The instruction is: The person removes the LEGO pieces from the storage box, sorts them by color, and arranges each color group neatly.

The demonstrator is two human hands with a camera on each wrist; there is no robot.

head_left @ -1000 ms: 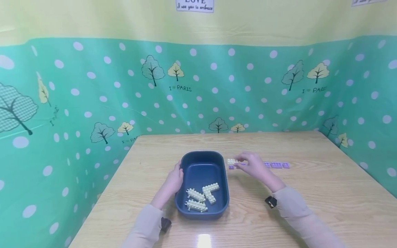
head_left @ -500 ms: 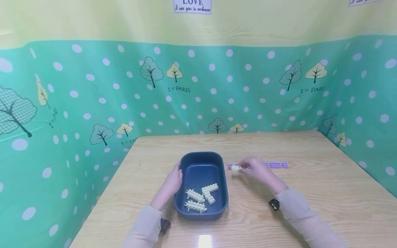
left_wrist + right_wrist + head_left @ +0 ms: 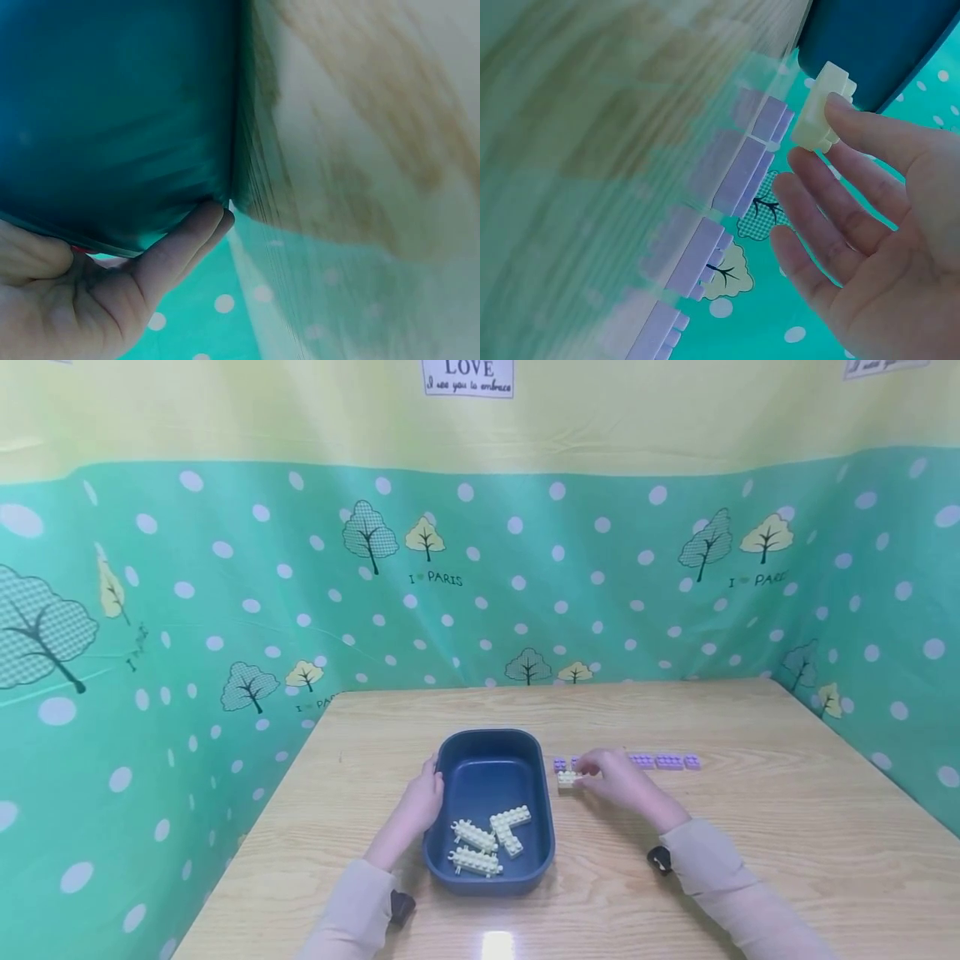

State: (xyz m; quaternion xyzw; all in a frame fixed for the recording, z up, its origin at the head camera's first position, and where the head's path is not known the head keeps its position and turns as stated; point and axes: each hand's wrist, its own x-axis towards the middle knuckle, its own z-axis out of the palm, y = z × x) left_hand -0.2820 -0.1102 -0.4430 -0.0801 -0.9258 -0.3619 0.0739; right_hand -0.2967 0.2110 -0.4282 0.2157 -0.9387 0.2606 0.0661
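My right hand (image 3: 618, 781) pinches a cream toy brick (image 3: 567, 781) between thumb and fingertips. In the right wrist view the thumb presses one side of this cream brick (image 3: 823, 109), while the other fingers spread loosely below it. Whether the brick touches the table cannot be told. Just behind it runs a row of purple bricks (image 3: 669, 762), partly covered by the right hand. My left hand (image 3: 420, 797) grips the left rim of a dark blue bin (image 3: 547, 827); in the left wrist view its fingers (image 3: 180, 247) lie along the bin's outer wall.
Inside the bin's near end lie cream brick pieces: an L-shaped one (image 3: 510, 828) and two long ones with small side pegs (image 3: 476, 862). The wooden table (image 3: 750, 827) reaches back to a green dotted cloth (image 3: 480, 610) hung around it.
My right hand has brought the cream brick from over the row's left end down to just in front of it. The left hand stays on the bin.
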